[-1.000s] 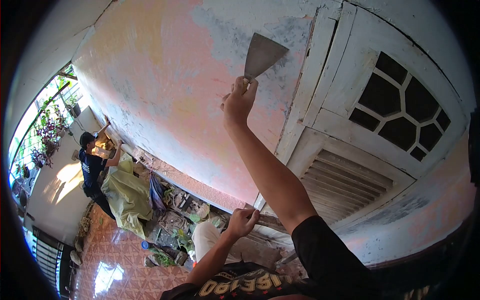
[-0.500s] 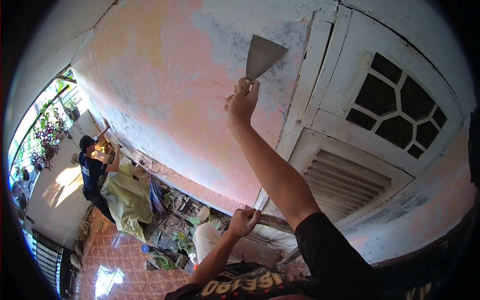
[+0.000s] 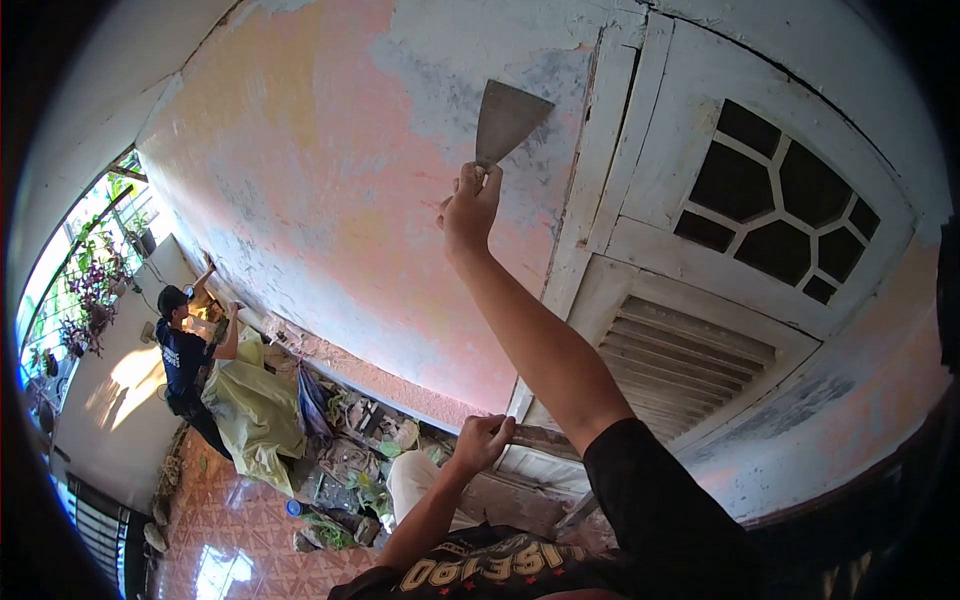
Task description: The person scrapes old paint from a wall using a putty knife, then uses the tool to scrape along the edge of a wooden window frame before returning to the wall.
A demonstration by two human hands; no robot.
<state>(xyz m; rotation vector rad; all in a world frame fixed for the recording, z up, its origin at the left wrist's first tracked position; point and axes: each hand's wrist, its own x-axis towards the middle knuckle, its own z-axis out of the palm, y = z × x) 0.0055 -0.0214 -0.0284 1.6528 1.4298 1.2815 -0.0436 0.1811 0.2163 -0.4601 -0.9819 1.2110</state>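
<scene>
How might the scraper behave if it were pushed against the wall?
The scraper's blade looks flat and metallic, so it is probably stiff. It flares widely beyond the right hand, so a catching corner might twist it.

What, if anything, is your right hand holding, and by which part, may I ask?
The right hand holds a grey metal scraper at its narrow end, below the flared blade.

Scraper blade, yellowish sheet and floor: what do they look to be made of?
Scraper blade: probably steel, dull grey, thin and flat. Yellowish sheet: likely plastic or coated cloth, given its soft sheen and crumpled folds. Floor: seemingly glazed ceramic tile, patterned and glossy, reflecting bright light.
</scene>
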